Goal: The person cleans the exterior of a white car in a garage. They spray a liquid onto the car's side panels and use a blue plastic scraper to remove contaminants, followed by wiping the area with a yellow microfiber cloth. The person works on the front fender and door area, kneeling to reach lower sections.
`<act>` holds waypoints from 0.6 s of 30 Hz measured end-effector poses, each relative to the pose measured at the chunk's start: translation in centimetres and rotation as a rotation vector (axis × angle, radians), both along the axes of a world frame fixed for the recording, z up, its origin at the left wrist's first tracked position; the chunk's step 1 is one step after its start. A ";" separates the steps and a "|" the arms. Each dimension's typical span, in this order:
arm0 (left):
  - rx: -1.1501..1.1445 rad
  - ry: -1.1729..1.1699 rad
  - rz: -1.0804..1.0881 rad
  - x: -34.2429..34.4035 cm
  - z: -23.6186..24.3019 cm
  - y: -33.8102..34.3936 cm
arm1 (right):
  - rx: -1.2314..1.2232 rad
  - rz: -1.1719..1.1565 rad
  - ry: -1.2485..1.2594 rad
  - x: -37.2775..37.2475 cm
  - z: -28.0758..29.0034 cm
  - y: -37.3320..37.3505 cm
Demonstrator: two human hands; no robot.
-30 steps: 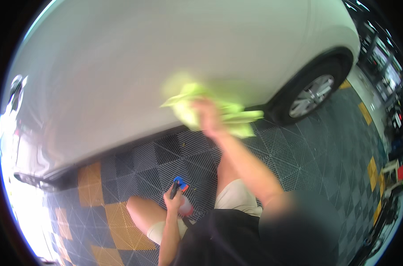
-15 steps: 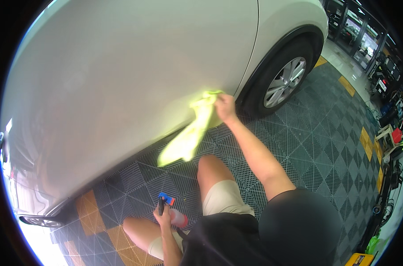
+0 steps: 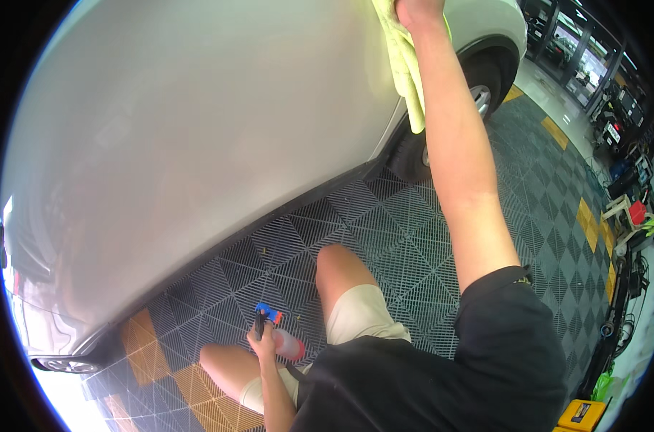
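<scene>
A person in a black shirt [image 3: 413, 389] and pale shorts [image 3: 366, 315] is extending the right hand [image 3: 419, 11] to the top edge of the view, gripping a lime-yellow cloth [image 3: 406, 63] — fingers partly out of sight — that is hanging alongside a pale car [image 3: 219, 129], near its wheel [image 3: 409, 155]. The left hand [image 3: 266, 341] is clasping a blue-headed spray bottle [image 3: 291, 345] by its black trigger [image 3: 260, 326], holding it between the legs, above dark ribbed floor tiles [image 3: 392, 230], while a yellow case [image 3: 584, 414] is lying at lower right.
</scene>
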State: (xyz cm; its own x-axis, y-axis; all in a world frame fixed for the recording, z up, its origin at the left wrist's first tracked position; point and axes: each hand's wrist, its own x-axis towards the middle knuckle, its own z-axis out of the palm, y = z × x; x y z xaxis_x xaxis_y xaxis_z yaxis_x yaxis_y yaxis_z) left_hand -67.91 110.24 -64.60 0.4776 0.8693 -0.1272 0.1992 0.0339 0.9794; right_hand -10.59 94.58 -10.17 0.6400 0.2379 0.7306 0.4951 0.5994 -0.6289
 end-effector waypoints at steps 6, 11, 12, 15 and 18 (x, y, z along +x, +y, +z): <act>0.038 -0.031 0.010 -0.3 1.0 -0.2 | -0.119 0.183 0.067 -12.2 -10.3 10.2; -0.025 0.044 -0.034 -0.1 1.0 0.1 | -0.719 0.514 0.106 -25.6 -28.8 19.4; -0.022 0.040 -0.031 0.5 1.3 0.1 | -0.726 0.648 0.166 -27.2 -32.0 21.1; 0.007 0.062 0.013 -0.5 1.2 -0.1 | -0.874 0.581 -0.179 -29.3 -35.9 21.7; 0.073 0.102 -0.066 0.2 1.3 -0.6 | -1.143 0.430 -0.388 -23.6 -41.8 19.2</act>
